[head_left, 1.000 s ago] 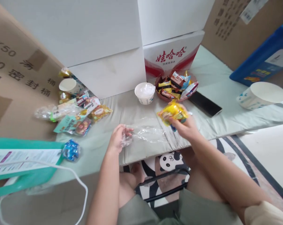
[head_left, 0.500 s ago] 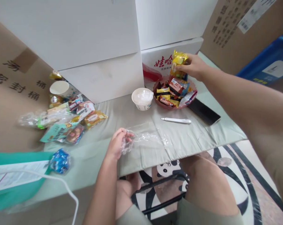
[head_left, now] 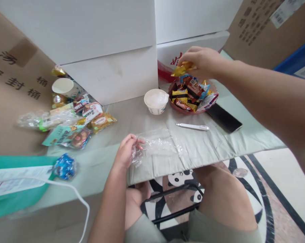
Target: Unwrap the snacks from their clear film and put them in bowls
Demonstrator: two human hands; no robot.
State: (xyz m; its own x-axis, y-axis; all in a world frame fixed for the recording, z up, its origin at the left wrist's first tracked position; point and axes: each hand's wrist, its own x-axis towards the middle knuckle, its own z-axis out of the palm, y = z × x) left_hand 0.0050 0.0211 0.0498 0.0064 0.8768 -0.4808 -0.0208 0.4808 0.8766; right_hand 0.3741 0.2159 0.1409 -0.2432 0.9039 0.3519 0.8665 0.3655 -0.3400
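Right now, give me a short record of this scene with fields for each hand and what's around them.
left hand: pinching the edge of a clear plastic bag lying flat on the table
right hand: holding a yellow snack packet above the snack bowl
between them: white pen, white paper cup
right of bowl: black phone
left side: loose snack pile

Yellow snack packet (head_left: 180, 69) above red bowl (head_left: 192, 110)

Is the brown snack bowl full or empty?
Full: the brown snack bowl is heaped with wrapped snacks above its rim.
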